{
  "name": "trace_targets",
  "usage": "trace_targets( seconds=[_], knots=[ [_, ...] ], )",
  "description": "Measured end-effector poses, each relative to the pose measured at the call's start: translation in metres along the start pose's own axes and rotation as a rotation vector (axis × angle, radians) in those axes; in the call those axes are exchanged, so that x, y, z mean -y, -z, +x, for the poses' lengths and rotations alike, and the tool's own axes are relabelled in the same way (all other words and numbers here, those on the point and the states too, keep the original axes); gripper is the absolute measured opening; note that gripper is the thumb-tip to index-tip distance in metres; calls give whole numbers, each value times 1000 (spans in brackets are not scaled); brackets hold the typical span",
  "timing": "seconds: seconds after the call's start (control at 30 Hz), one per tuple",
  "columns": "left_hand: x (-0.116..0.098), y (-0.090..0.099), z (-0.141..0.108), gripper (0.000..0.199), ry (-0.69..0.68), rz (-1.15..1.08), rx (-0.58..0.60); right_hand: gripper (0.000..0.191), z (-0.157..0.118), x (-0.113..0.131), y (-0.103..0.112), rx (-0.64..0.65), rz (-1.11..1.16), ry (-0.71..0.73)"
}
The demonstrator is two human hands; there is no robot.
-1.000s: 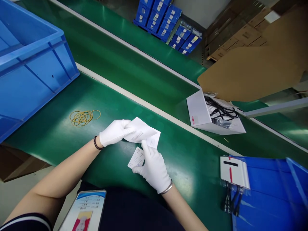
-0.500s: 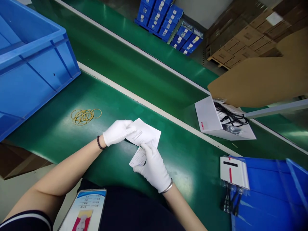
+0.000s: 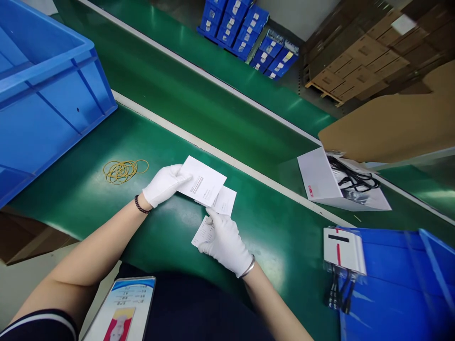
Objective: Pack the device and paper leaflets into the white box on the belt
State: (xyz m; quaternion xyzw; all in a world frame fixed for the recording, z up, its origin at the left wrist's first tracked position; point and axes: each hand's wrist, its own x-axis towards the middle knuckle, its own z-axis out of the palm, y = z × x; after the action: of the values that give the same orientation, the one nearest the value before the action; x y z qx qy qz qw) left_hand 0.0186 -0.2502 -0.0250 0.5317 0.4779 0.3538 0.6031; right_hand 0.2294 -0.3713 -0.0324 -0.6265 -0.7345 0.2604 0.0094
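Near the middle of the green table (image 3: 88, 199), the left hand (image 3: 161, 184) pinches a white leaflet (image 3: 202, 182) by its edge, while the right hand (image 3: 225, 241) grips a small card (image 3: 203, 232) against more paper (image 3: 225, 201). Such thin sheets could slide from gloved fingers and scatter. Rubber bands (image 3: 122, 170) lie left, blue crates (image 3: 46, 90) and cartons (image 3: 359, 66) beyond.

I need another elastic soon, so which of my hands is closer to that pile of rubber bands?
Left. Your left hand sits just right of the rubber bands, holding a white sheet; your right hand is farther off, nearer your body.
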Motion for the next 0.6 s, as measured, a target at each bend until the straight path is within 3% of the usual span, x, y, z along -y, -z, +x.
trace_targets(
  seconds=[0.1,0.27,0.43,0.6],
  knots=[
    [-3,4,1,36,-18,58,-43,82,-10,8,3,-19,-69,126],
    [-5,2,-1,40,-24,103,-79,100,-38,17,-10,-22,-187,210],
    [-4,-2,-2,42,-95,120,-71,70,-62,9,-29,-18,-251,301],
    [3,-2,3,37,-150,212,-134,81,-87,-11,-26,52,-311,319]
  ],
)
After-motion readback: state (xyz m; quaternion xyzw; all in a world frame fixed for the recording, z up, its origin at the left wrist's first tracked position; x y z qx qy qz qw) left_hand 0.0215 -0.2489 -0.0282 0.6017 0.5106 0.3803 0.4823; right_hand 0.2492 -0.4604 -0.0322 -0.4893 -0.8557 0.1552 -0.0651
